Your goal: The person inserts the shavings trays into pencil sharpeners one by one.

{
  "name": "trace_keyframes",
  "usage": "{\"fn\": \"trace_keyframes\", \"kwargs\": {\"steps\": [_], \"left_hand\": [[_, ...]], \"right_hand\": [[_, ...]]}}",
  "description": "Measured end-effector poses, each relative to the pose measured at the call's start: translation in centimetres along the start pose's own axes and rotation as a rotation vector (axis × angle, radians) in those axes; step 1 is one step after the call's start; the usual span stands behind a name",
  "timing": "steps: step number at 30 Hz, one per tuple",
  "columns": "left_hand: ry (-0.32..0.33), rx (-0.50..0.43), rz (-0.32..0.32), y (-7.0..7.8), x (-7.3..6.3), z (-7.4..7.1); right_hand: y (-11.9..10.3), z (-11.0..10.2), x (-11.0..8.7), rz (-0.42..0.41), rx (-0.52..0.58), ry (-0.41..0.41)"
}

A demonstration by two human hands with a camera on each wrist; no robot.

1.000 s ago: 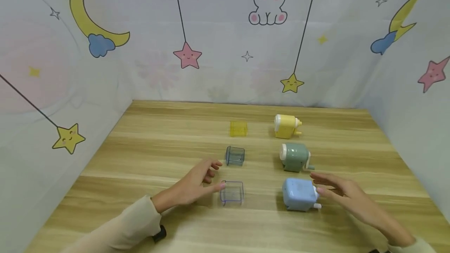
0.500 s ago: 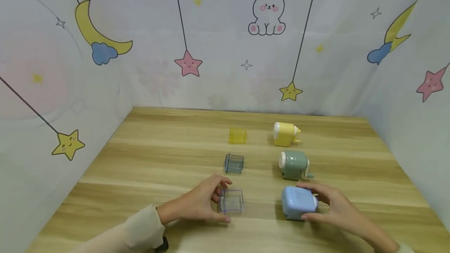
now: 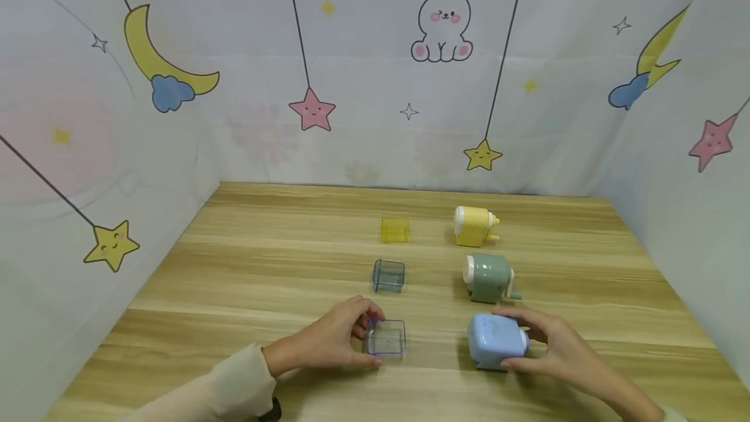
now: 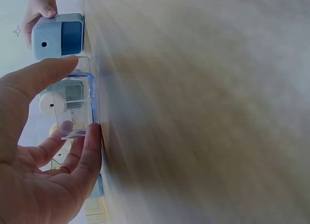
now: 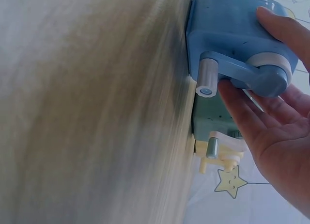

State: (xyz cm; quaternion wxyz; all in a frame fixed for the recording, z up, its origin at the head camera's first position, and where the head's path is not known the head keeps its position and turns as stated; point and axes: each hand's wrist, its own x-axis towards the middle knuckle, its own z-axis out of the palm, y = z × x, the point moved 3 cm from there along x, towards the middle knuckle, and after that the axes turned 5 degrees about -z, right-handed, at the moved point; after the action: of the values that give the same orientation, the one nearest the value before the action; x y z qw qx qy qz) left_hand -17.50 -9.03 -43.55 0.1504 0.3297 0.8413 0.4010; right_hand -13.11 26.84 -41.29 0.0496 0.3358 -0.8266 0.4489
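My left hand (image 3: 328,340) pinches a small clear drawer with a bluish-purple rim (image 3: 388,338) between thumb and fingers, low over the tabletop. In the left wrist view, the thumb lies at one side of this drawer (image 4: 82,107) and the fingertips at the opposite side. My right hand (image 3: 553,347) grips a light blue crank pencil sharpener (image 3: 495,340) from its crank end, thumb on the near side and fingers on the far side. The right wrist view shows its crank handle (image 5: 207,78) pointing toward the camera. In the left wrist view, its drawer slot (image 4: 72,37) shows as a dark recess.
Behind the blue one stand a green crank sharpener (image 3: 489,277) and a yellow crank sharpener (image 3: 471,226). To their left lie a grey-blue clear drawer (image 3: 389,276) and a yellow clear drawer (image 3: 395,230). Patterned cloth walls (image 3: 375,148) enclose the wooden table (image 3: 263,246).
The left hand has moved from above the clear drawer to its sides and pinches it. The right hand has closed in on the blue sharpener and grips it. The head view has tilted up slightly.
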Motion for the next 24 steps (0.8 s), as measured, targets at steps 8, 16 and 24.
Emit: {"fn": "trace_keyframes", "kwargs": {"steps": [8,16,24], "left_hand": [[-0.016,-0.03,-0.022,0.5,0.6,0.2],[-0.032,-0.03,-0.051,0.9,1.3,0.6],[-0.054,0.037,-0.033,2.0,2.7,1.7]], "right_hand": [[0.0,0.0,-0.1,0.028,-0.006,0.0],[0.1,0.2,0.0,0.008,-0.002,0.009],[0.2,0.3,-0.1,0.002,0.03,0.018]]}}
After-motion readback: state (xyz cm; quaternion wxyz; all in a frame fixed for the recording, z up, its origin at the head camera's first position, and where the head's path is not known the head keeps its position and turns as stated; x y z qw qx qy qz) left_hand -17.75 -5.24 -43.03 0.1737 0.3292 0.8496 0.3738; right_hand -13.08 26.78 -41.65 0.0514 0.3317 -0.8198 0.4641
